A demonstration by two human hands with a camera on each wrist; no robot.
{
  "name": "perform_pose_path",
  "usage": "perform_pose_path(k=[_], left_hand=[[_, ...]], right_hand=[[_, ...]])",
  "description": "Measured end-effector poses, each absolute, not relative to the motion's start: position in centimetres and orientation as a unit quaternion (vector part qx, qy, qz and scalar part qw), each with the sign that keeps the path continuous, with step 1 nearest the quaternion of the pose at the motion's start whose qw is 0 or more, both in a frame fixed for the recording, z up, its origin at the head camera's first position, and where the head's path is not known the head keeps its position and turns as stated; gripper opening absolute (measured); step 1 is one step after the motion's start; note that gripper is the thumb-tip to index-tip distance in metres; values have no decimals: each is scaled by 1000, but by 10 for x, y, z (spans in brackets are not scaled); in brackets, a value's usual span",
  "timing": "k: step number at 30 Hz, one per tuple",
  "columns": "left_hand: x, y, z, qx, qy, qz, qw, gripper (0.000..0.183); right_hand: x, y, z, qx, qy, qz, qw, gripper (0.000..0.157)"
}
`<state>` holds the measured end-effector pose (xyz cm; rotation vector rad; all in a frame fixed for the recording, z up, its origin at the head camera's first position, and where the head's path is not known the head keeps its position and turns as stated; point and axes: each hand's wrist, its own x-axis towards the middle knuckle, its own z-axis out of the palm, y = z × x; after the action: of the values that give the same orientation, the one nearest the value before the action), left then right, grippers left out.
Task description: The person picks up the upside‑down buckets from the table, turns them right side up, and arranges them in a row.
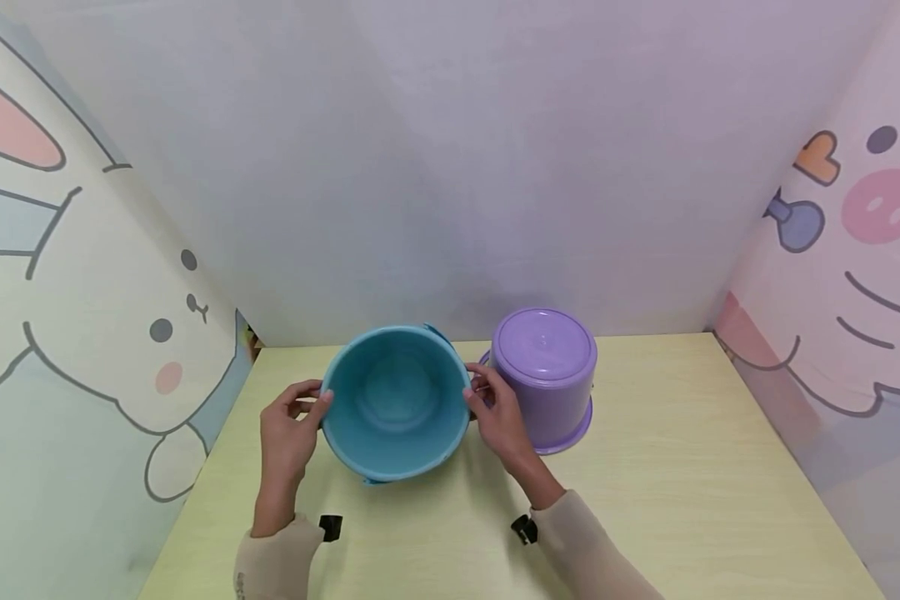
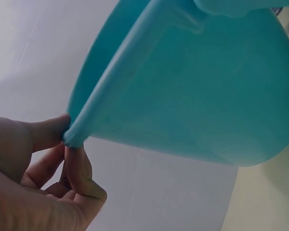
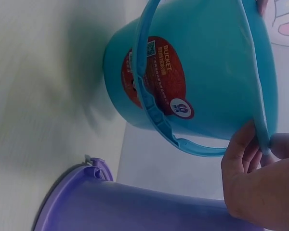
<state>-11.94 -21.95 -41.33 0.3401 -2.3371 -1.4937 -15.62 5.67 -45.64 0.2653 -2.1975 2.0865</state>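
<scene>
A teal bucket (image 1: 393, 400) tilts with its mouth toward me in the head view, its inside bare. My left hand (image 1: 292, 425) pinches the rim at its left side, thumb inside and fingers outside, as the left wrist view also shows. On the opposite side my right hand (image 1: 501, 421) pinches the rim the same way. In the right wrist view the bucket's handle (image 3: 156, 113) hangs down across a red label (image 3: 166, 74). Just right of my right hand, a purple bucket (image 1: 547, 383) stands upside down on the table.
The pale wooden table (image 1: 667, 467) stretches out on both sides of the buckets. A plain cloth wall (image 1: 435, 167) rises behind it. Printed side panels show a rabbit (image 1: 120, 308) at left and a pig (image 1: 855, 275) at right.
</scene>
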Motion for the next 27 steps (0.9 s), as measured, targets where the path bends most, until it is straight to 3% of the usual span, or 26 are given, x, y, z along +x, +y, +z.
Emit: perform_pose_path(k=[10,27], left_hand=[[-125,-224,-414,134,-793,-578,139,38],[-139,-230,-414,129,-775,-613,81,36]], right_hand=[[-159,60,-444,86,-678,730,-15,49],[-166,59,-435,49,-675,736,-9,35]])
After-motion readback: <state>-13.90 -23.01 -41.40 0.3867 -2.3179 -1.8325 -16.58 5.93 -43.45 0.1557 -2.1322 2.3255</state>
